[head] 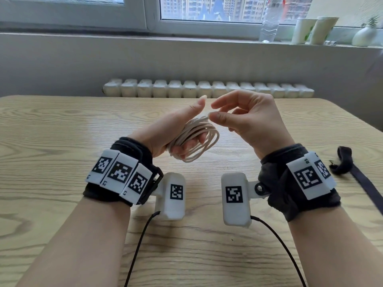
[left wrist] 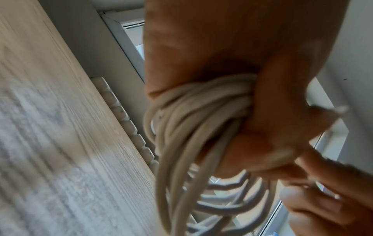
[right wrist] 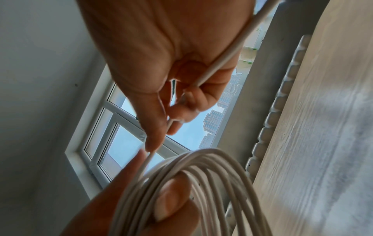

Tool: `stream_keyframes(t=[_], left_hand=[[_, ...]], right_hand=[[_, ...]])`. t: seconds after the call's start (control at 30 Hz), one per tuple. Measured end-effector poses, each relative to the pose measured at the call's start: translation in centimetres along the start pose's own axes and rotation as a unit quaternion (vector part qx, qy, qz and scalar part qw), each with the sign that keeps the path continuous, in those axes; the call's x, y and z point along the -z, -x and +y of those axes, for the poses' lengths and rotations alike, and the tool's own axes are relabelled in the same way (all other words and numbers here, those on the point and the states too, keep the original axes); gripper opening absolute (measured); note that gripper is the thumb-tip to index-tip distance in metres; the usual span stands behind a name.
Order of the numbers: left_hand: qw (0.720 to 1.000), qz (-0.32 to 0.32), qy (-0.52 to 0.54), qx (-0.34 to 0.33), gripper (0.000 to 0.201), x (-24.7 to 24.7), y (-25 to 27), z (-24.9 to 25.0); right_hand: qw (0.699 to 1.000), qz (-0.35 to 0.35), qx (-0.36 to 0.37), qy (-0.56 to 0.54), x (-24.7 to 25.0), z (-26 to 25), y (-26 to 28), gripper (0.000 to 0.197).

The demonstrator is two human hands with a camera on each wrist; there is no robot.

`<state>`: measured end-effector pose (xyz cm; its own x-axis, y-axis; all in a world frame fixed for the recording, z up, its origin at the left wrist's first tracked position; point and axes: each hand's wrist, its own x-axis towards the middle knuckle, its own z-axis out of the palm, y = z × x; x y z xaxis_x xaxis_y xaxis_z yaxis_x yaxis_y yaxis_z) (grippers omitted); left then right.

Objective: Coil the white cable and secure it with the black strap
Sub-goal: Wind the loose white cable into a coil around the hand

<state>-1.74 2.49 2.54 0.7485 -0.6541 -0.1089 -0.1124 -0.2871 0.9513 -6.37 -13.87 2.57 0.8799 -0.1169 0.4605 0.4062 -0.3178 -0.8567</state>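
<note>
1. Both hands were held up over the middle of the wooden table (head: 62, 125), with bare tabletop on every side and the far edge running beyond them, in front of the radiator (head: 207, 89).
2. The white cable (head: 196, 137) hung as a bundle of loops in the left hand (head: 165, 133), whose lower fingers curled round the bundle while the index finger pointed straight out.
3. The right hand (head: 255, 121) was just beside the coil, thumb and fingertips closed together on a single strand leading into it.
4. The black strap (head: 352, 172) lay on the table well to the right of the right wrist, near the table's right edge, untouched.
5. Only the head view showed the strap and the windowsill items: a clear bottle (head: 269, 23), paper cups (head: 315, 30), a small vase (head: 364, 36).
6. The right wrist view alone showed the strand (right wrist: 222, 52) crossing the palm and passing under the curled fingers (right wrist: 193, 95).
7. The left wrist view, blurred, showed the loops bunched tightly against the palm (left wrist: 201, 47).
</note>
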Motion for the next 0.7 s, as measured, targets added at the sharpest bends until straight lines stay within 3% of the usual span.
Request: stream_keyframes(t=[0.17, 0.27, 0.7], left_hand=[[0.999, -0.039, -0.005, -0.033, 0.059, 0.4, 0.4, -0.2], [0.996, -0.054, 0.051, -0.049, 0.048, 0.8, 0.2, -0.3], [0.945, -0.133, 0.271, -0.127, 0.042, 1.7, 0.1, -0.1]], right_hand=[[0.999, 0.032, -0.005, -0.025, 0.3, 0.3, -0.1, 0.014], [0.998, 0.047, -0.004, -0.036, 0.1, 0.6, -0.2, 0.011], [0.997, 0.051, -0.036, -0.037, -0.5, 1.5, -0.2, 0.004]])
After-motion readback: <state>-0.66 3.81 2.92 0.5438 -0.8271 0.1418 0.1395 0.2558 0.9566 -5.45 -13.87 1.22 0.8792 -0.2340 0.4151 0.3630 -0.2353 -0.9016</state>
